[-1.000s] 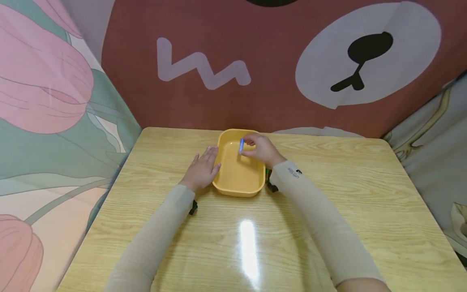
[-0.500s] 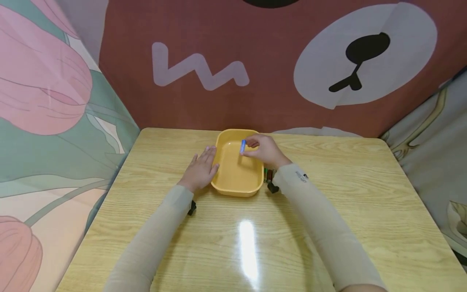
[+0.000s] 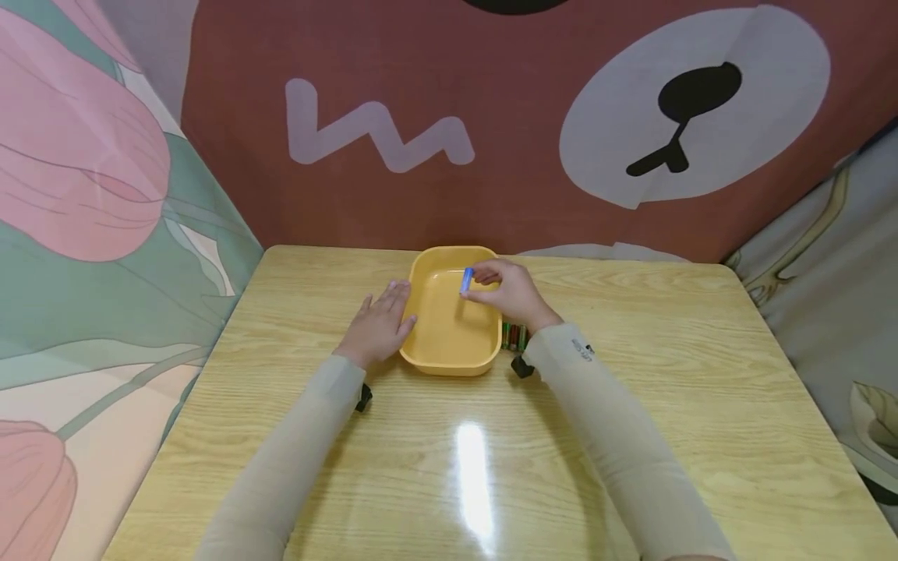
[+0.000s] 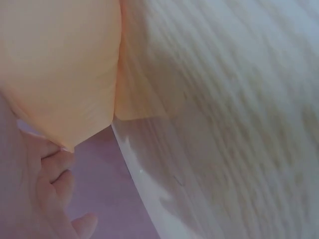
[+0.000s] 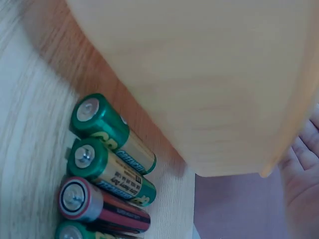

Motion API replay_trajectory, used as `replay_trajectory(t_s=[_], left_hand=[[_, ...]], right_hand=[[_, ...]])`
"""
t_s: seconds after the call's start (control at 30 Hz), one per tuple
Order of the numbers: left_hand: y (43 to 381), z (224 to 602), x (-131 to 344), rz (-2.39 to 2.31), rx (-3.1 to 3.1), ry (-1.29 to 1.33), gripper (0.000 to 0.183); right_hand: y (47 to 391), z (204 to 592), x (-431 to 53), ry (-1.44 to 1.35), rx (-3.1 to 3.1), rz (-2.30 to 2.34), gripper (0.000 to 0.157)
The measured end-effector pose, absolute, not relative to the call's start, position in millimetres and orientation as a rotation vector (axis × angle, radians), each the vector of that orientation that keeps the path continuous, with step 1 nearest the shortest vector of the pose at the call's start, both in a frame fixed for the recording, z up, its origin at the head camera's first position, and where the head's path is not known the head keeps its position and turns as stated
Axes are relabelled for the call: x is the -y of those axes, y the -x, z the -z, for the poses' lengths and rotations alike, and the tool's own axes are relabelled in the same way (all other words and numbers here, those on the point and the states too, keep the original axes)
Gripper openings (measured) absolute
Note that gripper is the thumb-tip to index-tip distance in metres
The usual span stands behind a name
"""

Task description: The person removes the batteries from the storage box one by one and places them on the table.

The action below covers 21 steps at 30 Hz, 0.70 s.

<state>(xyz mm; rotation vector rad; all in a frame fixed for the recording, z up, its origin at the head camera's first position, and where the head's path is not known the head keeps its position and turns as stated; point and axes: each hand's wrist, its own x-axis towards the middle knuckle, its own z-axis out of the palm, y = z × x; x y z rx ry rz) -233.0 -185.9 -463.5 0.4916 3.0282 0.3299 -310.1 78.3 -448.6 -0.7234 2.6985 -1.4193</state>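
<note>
A small blue battery (image 3: 466, 280) is pinched between the thumb and fingers of my right hand (image 3: 517, 294). It is held tilted slightly off upright, over the inside of a yellow plastic basin (image 3: 449, 368). My left hand (image 3: 376, 326) lies with straight fingers against the basin's left side. In the left wrist view, the fingertips (image 4: 62, 159) show at the basin's lower edge. The right wrist view shows the basin's outer wall (image 5: 209, 89), with part of my right hand (image 5: 304, 174) beyond it; the blue battery is hidden there.
Several batteries lie side by side on the table just right of the basin, among them a green one (image 5: 112, 124) and a red and black one (image 5: 107, 205). A patterned curtain (image 3: 421, 202) rises behind the table's back edge.
My right wrist has shifted a little to the right, so more of the batteries beside the basin show. The blue battery stays pinched over the basin, and the left hand keeps its place against it.
</note>
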Motion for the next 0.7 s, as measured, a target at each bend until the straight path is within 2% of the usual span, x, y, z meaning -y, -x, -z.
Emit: replay_trajectory(t_s=[0.47,0.7], left_hand=[[229,455,192,-0.299,-3.018,-0.451,0.066],[228,454,193,-0.312,-3.013,-0.461,0.067]], right_hand=[[302,451,-80,0.687,-2.666,1.493,0.060],[293,445,-83,0.670,-2.640,1.577,0.053]])
